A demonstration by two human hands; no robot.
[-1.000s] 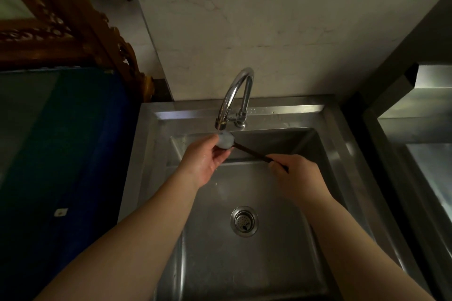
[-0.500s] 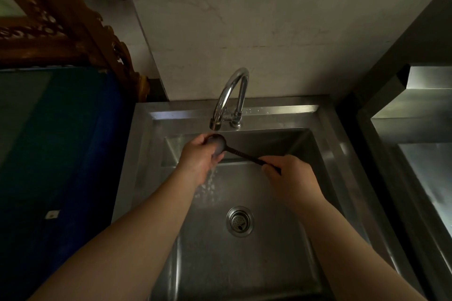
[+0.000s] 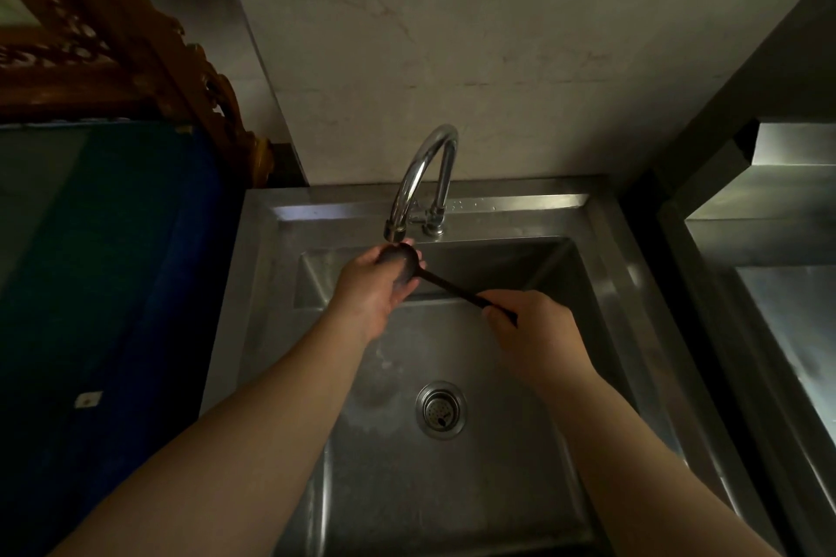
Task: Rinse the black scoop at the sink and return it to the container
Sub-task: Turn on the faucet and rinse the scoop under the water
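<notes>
Scoop sits right under the faucet spout now, its dark bowl cupped in my left hand, whose fingers wrap around the bowl's underside and sides, while my right hand is pinched closed on the far end of the thin black handle, which runs down and to the right between the two hands. Compared with a second ago, the bowl looked pale and glossy as if it faced up and caught the light; half a second ago it had gone dark and droplets were falling below my left hand; now it shows its dark rounded side and I can no longer make out a stream or spray in this dim light, so I cannot tell whether the water is running. I read that as the bowl being turned and rubbed under the spout, which puts me in the middle of the rinse, with both faces of the bowl getting covered. The stainless sink basin below is wet, and the drain lies well apart from the hands, towards me. The container is nowhere in view, so the return step is not yet begun; I judge it will call for shaking off the water and turning away from the sink with the handle kept in the right hand.
</notes>
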